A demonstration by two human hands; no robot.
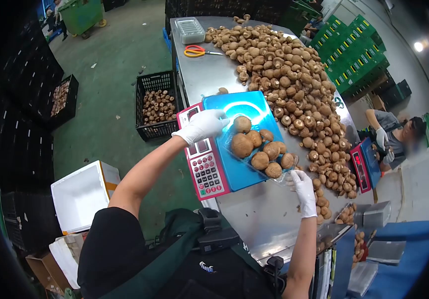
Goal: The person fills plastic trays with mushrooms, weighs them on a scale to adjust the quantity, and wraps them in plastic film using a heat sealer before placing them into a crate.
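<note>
Here, left hand outstretched, grip on mushroom tray rim, right hand raised, pinching its corner.

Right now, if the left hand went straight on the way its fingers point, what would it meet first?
Probably the nearest mushroom in the clear tray on the blue scale; the left hand is close, though depth is unclear.

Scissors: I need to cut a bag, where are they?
In the head view, the scissors lie on the steel table at its far left, just nearer than the clear plastic tray, left of the mushroom pile.
</note>
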